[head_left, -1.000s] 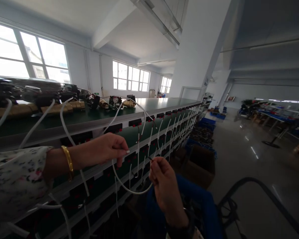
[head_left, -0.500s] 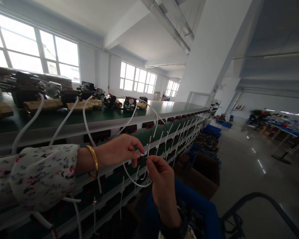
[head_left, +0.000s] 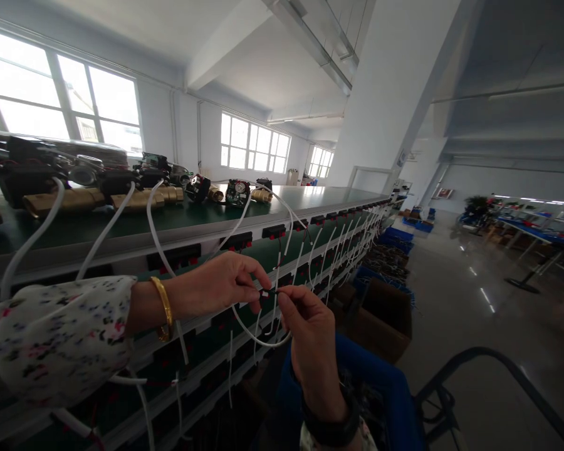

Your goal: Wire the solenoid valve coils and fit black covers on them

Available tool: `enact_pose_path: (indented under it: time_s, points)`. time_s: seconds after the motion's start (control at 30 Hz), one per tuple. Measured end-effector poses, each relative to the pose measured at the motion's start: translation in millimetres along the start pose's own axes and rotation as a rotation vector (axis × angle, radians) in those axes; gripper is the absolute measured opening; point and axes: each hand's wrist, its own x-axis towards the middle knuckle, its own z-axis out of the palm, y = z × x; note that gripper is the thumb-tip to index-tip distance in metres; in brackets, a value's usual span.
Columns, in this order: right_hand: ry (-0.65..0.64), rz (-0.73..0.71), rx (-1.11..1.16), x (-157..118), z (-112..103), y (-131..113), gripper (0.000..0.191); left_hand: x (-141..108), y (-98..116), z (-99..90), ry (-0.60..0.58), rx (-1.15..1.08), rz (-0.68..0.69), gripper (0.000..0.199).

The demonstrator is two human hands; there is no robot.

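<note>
My left hand [head_left: 232,280], with a gold bangle at the wrist, pinches a small white connector [head_left: 264,294] between thumb and fingers. Close on its right, my right hand [head_left: 313,329] has thumb and forefinger pressed together on a thin dark wire [head_left: 273,291] running to the connector. A white cable [head_left: 258,342] curves beneath both hands; its end near the right palm is hidden. Behind the hands, black terminal blocks with red parts [head_left: 274,231] line the edge of the green-topped bench [head_left: 305,202].
Brass valves with black actuators [head_left: 143,199] stand along the bench top, white cables hanging from them. Below right are a blue bin [head_left: 395,391], a brown box [head_left: 385,319] and a dark curved handle [head_left: 489,354]. More blue crates [head_left: 397,238] line the aisle.
The view has shifted slightly, so the bench items sit further left. Both hands keep their pinch, and the white connector and dark wire between them show more clearly.
</note>
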Motion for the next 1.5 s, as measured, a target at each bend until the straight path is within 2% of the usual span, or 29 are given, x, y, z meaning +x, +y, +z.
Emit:
enact_pose_path:
  time_s: [0.3, 0.47, 0.67, 0.9, 1.17, 1.5]
  points:
    - [-0.016, -0.101, -0.164, -3, 2, -11, 0.006, 3, -1, -0.5, 0.004, -0.065, 0.006, 0.011]
    - [-0.051, -0.078, -0.154, -6, 8, -21, 0.006, 2, 1, -1.6, 0.056, 0.060, 0.015, 0.014]
    - [-0.041, -0.139, -0.232, -6, 16, -30, 0.009, 1, 0, -2.2, 0.040, 0.111, 0.024, 0.023]
    - [-0.019, -0.197, -0.330, -8, 17, -29, 0.009, 3, 0, -2.7, 0.039, 0.177, 0.018, 0.024]
    - [-0.008, -0.203, -0.379, -9, 20, -30, 0.010, 1, 3, -0.9, 0.038, 0.155, -0.003, 0.023]
    - [-0.035, -0.281, -0.506, -12, 17, -26, 0.012, 3, 0, -0.2, 0.043, 0.230, -0.041, 0.020]
